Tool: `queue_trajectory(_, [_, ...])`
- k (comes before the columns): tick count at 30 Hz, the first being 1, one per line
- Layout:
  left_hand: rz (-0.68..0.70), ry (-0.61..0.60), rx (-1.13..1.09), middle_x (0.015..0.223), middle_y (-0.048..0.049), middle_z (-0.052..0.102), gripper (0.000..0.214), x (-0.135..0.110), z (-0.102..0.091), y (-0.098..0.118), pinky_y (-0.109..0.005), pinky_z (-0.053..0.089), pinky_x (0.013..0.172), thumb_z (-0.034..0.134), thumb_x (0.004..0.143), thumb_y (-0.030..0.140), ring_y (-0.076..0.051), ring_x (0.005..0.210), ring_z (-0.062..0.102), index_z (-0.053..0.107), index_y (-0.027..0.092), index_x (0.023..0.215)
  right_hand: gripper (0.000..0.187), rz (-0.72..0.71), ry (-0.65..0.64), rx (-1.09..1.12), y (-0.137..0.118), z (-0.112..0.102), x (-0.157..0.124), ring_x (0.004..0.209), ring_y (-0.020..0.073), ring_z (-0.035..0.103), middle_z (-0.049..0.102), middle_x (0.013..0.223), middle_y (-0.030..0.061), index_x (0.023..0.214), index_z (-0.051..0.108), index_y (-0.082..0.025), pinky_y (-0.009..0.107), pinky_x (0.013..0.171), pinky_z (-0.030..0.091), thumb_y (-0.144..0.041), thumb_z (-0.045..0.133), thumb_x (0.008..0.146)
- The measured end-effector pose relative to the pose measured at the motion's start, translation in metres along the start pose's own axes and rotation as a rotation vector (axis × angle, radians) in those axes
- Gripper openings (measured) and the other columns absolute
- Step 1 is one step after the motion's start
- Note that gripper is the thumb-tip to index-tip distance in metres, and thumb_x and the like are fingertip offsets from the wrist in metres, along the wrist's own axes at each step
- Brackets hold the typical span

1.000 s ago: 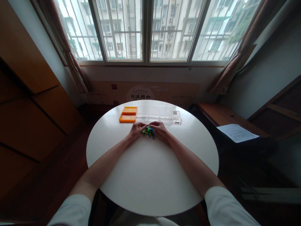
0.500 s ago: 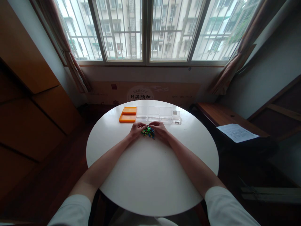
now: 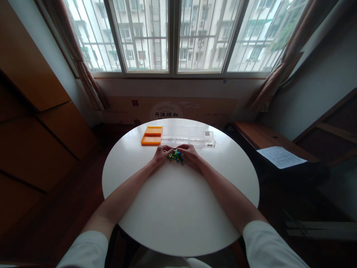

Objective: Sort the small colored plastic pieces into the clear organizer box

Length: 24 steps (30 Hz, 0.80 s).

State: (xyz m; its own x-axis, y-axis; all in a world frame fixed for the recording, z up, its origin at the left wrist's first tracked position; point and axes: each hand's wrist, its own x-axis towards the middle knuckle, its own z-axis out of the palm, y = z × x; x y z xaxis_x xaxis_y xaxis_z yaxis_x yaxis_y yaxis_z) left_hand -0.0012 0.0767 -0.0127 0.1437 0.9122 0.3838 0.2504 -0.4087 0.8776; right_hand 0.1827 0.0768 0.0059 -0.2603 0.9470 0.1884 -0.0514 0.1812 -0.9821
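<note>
Head view. Brought the left hand (image 3: pixel 161 153) and right hand (image 3: pixel 190 153) nearly together at the far side of small green, blue and yellow pieces (image 3: pixel 175 158), heaped on the far half of a round white worktop (image 3: pixel 178 208). Bent the fingers of both hands inward and pinched, to all appearance, one dark bit (image 3: pixel 174 149) between the fingertips; too small for telling its shape. Changed almost nothing over the last second: kept both hands and the heap in place, with only a slight dimming of the dark bit. Suggested, by judgement, fine fingertip work at one spot rather than reaching or carrying. Set an orange tray (image 3: pixel 151 143) and, to its right, a row of clear boxes (image 3: pixel 182 140) just beyond the hands; left scant forward room. Could not tell contact from a narrow gap there. Left broad white surface to either side and between the forearms (image 3: pixel 135 182), down to the near edge. Kept the pieces well apart from every worktop edge.
</note>
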Motion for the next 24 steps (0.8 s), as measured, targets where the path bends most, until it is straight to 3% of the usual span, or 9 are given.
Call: queue_trajectory(24, [-0.011,0.017,-0.011,0.072,-0.0069,0.068,0.035,-0.0013,0.0008,0.0041,-0.026,0.049,0.056,0.069,0.066,0.045,-0.015,0.063,0.060,0.070,0.012,0.078,0.032,-0.006,-0.009,-0.018,0.0035,-0.0019,0.0013,0.066,0.0156,0.058,0.067,0.072,0.0047,0.074,0.070,-0.015,0.029,0.065,0.045,-0.041,0.074,0.056])
